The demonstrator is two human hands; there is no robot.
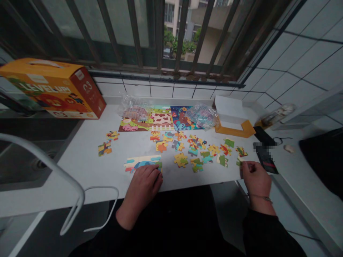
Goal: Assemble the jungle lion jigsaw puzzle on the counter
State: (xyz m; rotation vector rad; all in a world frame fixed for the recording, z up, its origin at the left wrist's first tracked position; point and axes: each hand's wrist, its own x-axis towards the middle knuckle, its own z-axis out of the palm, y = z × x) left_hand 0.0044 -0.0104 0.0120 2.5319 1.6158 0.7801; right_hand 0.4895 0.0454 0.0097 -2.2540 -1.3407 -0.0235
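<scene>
From the head view, our right hand (257,181) curls its fingers at a green piece (239,162), just left of them; we cannot tell whether they grip it. Well leftward, our left hand (146,182) rests loose, ungripping fingers on the strip (143,161), its long axis sideways.

The left hand (146,180) lies palm down, fingers (150,170) together and bent. The right hand (257,180), well apart, curls its fingers inward.
</scene>
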